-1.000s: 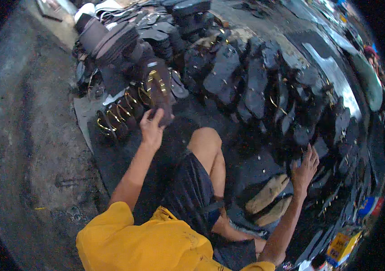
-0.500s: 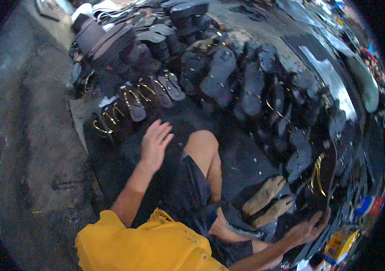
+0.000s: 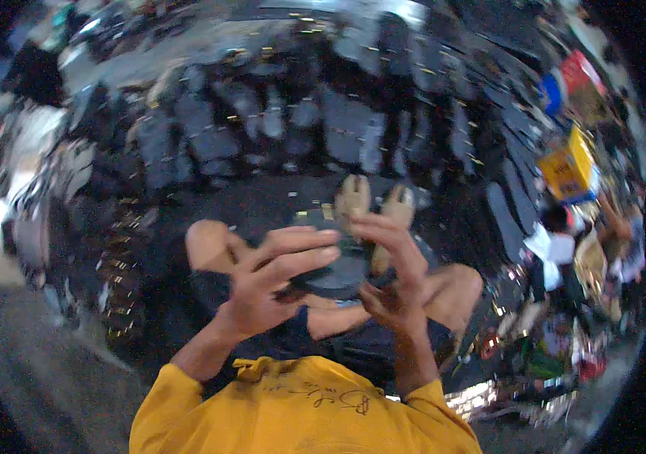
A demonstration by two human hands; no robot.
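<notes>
My left hand (image 3: pixel 273 276) is raised in front of me with its fingers stretched out toward the right and nothing visible in it. Facing it, my right hand (image 3: pixel 395 261) is also raised, fingers and thumb apart, with no held thing showing. Between and below them lies a dark, rounded work surface (image 3: pixel 330 276), partly covered by the hands. Just beyond my right hand are two tan, foot-shaped forms (image 3: pixel 353 195), each with a slot near its tip; the right hand hides part of them. Motion blurs the picture.
Many dark sandals and soles (image 3: pixel 349 129) stand in a curved row ahead. Sandals with gold-coloured straps (image 3: pixel 118 265) line the left side. A yellow box (image 3: pixel 569 168) stands at right, near a red and blue pack (image 3: pixel 580 79). Mixed clutter (image 3: pixel 550 340) lies at lower right.
The view has swung to the right. My right hand has come from the far right side to the front, and both hands now face each other over my lap.
</notes>
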